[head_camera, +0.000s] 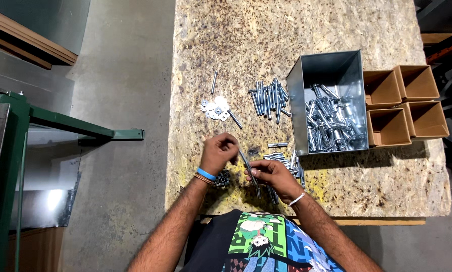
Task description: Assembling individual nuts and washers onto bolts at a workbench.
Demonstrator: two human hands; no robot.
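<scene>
Bright overhead light falls evenly on the table. The tin throws a dark shadow toward the near edge and glints inside. The floor is dimmer. The hands look slightly soft; straight lines bend near the borders.

We saw the metal bin at frame centre-right on the board table, four cardboard boxes right of it, bolts left of it, and washers further left, perhaps loosely heaped.
</scene>
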